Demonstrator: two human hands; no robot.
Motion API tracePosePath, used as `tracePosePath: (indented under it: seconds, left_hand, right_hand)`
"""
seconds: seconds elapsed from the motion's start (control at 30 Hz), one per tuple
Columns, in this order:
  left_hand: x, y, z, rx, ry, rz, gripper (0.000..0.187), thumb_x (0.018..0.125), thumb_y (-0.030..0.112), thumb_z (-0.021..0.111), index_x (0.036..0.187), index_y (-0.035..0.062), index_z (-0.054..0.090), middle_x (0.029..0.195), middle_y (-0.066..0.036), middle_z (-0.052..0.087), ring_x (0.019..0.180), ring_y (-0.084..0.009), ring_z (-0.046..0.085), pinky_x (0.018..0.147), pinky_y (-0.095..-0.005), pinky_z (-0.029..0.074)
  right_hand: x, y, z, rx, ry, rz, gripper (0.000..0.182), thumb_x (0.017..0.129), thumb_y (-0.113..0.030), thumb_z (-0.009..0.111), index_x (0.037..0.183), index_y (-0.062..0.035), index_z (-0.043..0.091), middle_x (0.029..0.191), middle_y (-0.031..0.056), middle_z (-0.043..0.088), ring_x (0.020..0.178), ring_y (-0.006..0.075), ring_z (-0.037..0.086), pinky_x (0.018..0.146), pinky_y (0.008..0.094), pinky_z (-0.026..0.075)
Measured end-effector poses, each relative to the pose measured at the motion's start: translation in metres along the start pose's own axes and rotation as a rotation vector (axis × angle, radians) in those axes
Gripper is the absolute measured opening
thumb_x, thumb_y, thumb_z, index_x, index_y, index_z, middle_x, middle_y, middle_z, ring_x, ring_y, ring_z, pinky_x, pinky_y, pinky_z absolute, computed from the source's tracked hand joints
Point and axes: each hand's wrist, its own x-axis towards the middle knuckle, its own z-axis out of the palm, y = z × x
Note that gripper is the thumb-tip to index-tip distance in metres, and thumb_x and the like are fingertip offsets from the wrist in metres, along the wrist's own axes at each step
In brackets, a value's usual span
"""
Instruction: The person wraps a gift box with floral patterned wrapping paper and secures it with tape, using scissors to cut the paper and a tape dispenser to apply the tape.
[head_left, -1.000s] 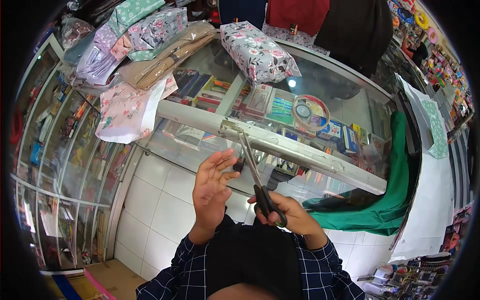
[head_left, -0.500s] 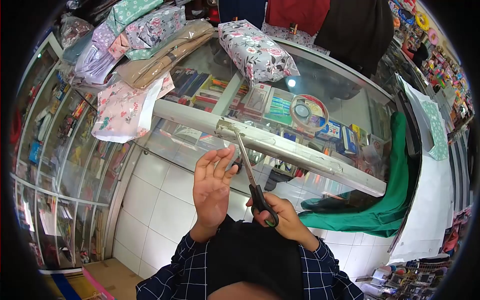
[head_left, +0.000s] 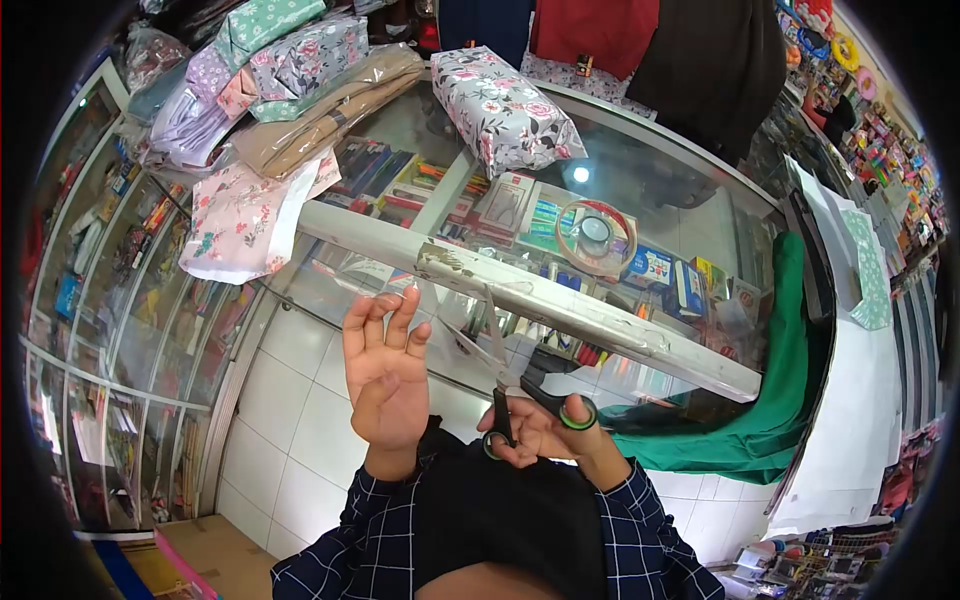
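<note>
My right hand (head_left: pixel 540 430) has its fingers through the handles of black scissors (head_left: pixel 508 378) with green inner rings. The scissor blades are spread and point up toward the counter's white front edge (head_left: pixel 570 308). To the left, my left hand (head_left: pixel 388 375) is raised palm up with its fingers apart and slightly curled; a small clear scrap seems to be at a fingertip. A gift wrapped in grey floral paper (head_left: pixel 505 112) lies on the glass counter, with a roll of clear tape (head_left: pixel 628 240) to its lower right.
Pink floral paper (head_left: pixel 240 222) hangs over the counter's left corner, below plastic-packed brown goods (head_left: pixel 330 110) and more wrapped parcels (head_left: pixel 310 60). Green cloth (head_left: pixel 785 370) and large white sheets (head_left: pixel 860 400) are at the right. A glass cabinet (head_left: pixel 120 320) stands left.
The scissors have gone from closed to spread, and the right hand has turned. My left hand has shifted left and slightly down. The view has moved a little.
</note>
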Motion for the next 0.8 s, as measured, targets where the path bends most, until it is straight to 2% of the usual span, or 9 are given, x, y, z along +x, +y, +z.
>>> tracePosePath:
  seconds: [0.17,0.3,0.37,0.43,0.5,0.57,0.67,0.77,0.8]
  left_hand:
    - [-0.006,-0.004,0.003,0.004,0.021,-0.011,0.070,0.074,0.010,0.052,0.140,0.0009,0.028,0.134,-0.014,0.038,0.137,-0.0313,0.029,0.105,-0.0377,0.034]
    - [-0.006,-0.002,0.006,0.034,0.027,-0.021,0.068,0.075,0.010,0.052,0.139,0.0014,0.030,0.132,-0.013,0.040,0.134,-0.0312,0.034,0.102,-0.0379,0.036]
    - [-0.005,0.001,0.009,0.060,0.041,-0.054,0.065,0.076,0.009,0.052,0.137,0.0014,0.031,0.129,-0.014,0.041,0.131,-0.0323,0.037,0.099,-0.0390,0.038]
    - [0.004,0.004,0.016,0.078,0.051,-0.096,0.059,0.077,0.006,0.050,0.133,0.0010,0.032,0.127,-0.016,0.042,0.128,-0.0344,0.042,0.095,-0.0409,0.042]
    - [0.014,0.006,0.020,0.090,-0.005,-0.143,0.055,0.078,0.005,0.049,0.131,-0.0002,0.035,0.122,-0.016,0.045,0.122,-0.0339,0.048,0.091,-0.0411,0.047]
    - [0.024,0.006,0.027,0.109,-0.069,-0.199,0.051,0.078,0.003,0.048,0.127,-0.0012,0.037,0.118,-0.016,0.047,0.117,-0.0334,0.053,0.086,-0.0410,0.051]
    - [0.038,0.008,0.039,0.135,-0.183,-0.265,0.042,0.079,-0.003,0.047,0.121,-0.0023,0.040,0.111,-0.015,0.049,0.110,-0.0311,0.058,0.082,-0.0391,0.057]
    - [0.050,0.009,0.047,0.338,-0.208,-0.380,0.041,0.075,-0.001,0.045,0.115,-0.0055,0.042,0.105,-0.016,0.051,0.102,-0.0323,0.062,0.079,-0.0408,0.059]
    - [0.055,0.010,0.049,0.385,-0.244,-0.409,0.037,0.076,-0.006,0.043,0.113,-0.0045,0.044,0.103,-0.016,0.052,0.101,-0.0322,0.064,0.080,-0.0414,0.059]
  right_hand:
    - [-0.011,-0.002,-0.009,0.143,-0.130,0.092,0.115,0.069,-0.090,0.038,0.133,0.0049,0.036,0.089,0.0093,0.052,0.070,0.0099,0.043,0.058,0.0204,0.034]
    - [-0.059,-0.049,0.021,-0.564,0.102,0.078,0.098,0.077,-0.072,0.057,0.136,0.0033,0.035,0.097,0.0100,0.056,0.075,0.0088,0.048,0.060,0.0193,0.034]
    - [-0.098,-0.093,0.054,-0.888,0.256,0.015,0.078,0.079,-0.052,0.071,0.130,-0.0001,0.040,0.093,0.0076,0.059,0.072,0.0081,0.048,0.058,0.0211,0.035]
    - [-0.117,-0.117,0.105,-1.101,0.823,-0.051,0.062,0.074,-0.033,0.080,0.117,-0.0028,0.045,0.081,0.0037,0.060,0.064,0.0095,0.048,0.055,0.0247,0.036]
    - [-0.110,-0.145,0.125,-1.476,1.276,-0.022,0.052,0.070,-0.017,0.080,0.105,-0.0031,0.044,0.070,0.0028,0.060,0.057,0.0102,0.047,0.052,0.0271,0.036]
    - [-0.112,-0.164,0.095,-1.656,1.355,-0.183,0.047,0.066,-0.011,0.079,0.098,-0.0009,0.045,0.067,0.0113,0.062,0.056,0.0174,0.055,0.052,0.0316,0.039]
    - [-0.105,-0.198,0.070,-1.938,1.413,0.250,0.034,0.068,-0.008,0.076,0.091,0.0017,0.054,0.070,0.0176,0.063,0.060,0.0279,0.061,0.056,0.0364,0.044]
    - [-0.102,-0.215,0.050,-1.911,1.276,0.492,0.030,0.065,-0.003,0.074,0.093,0.0008,0.065,0.066,0.0118,0.061,0.063,0.0270,0.061,0.063,0.0335,0.048]
    - [-0.101,-0.217,0.045,-2.079,1.174,0.522,0.026,0.065,-0.001,0.074,0.091,-0.0002,0.069,0.077,0.0133,0.064,0.073,0.0292,0.064,0.067,0.0363,0.049]
